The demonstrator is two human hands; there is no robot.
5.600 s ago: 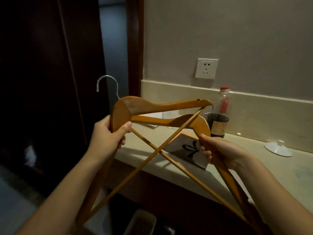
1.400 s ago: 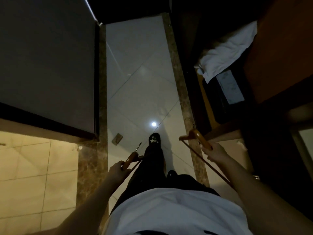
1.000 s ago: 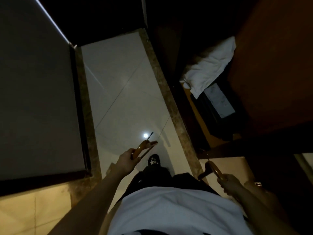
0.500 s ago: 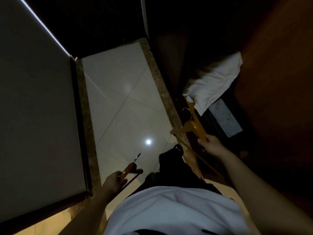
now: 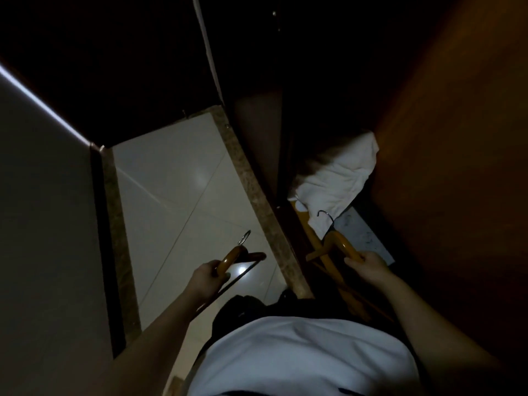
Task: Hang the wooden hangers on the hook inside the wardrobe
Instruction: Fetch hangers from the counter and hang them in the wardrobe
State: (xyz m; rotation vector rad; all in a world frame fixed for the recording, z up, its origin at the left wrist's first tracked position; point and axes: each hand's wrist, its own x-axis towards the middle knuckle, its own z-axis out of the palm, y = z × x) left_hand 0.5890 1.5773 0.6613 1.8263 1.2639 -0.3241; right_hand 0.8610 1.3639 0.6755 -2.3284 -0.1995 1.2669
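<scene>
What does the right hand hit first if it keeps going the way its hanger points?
Probably the white cloth: the right hand aims its hanger hook-first at it, inside the dark wardrobe. Depth is unclear.

Glossy pale floor tiles mirror a ceiling light, edged by a rough speckled stone strip; over the tiles, a left hand grips a smooth varnished wooden hanger with a shiny metal hook, while beyond the strip a second lacquered hanger sits in the right hand beneath crumpled matt white cloth, beside a dull brown wood panel
</scene>
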